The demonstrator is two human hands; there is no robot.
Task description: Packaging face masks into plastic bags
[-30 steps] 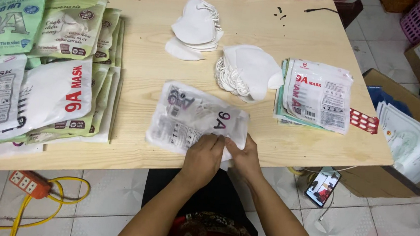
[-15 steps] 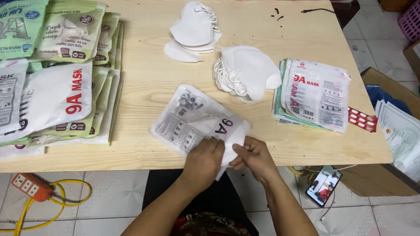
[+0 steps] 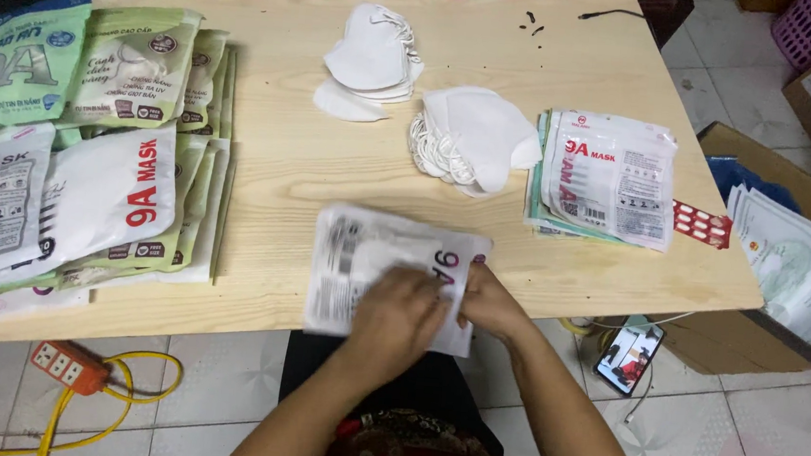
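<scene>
A white mask packet (image 3: 365, 254) with grey and red print lies at the near edge of the wooden table (image 3: 275, 165). My left hand (image 3: 401, 310) presses on its lower middle, fingers curled over it. My right hand (image 3: 489, 305) pinches the packet's right end. Beyond the packet lie two heaps of loose white face masks (image 3: 371, 56), the nearer heap (image 3: 476, 132) showing its ear loops.
Stacks of mask packets (image 3: 92, 165) cover the table's left side. A smaller stack of packets (image 3: 612, 177) sits at the right, with a red blister strip (image 3: 702, 224) beside it. A cardboard box (image 3: 789, 258), a phone (image 3: 629, 356) and a power strip (image 3: 69, 366) lie on the tiled floor.
The packet has turned from tilted to nearly square with the table edge. Both hands have shifted a little right along its near side.
</scene>
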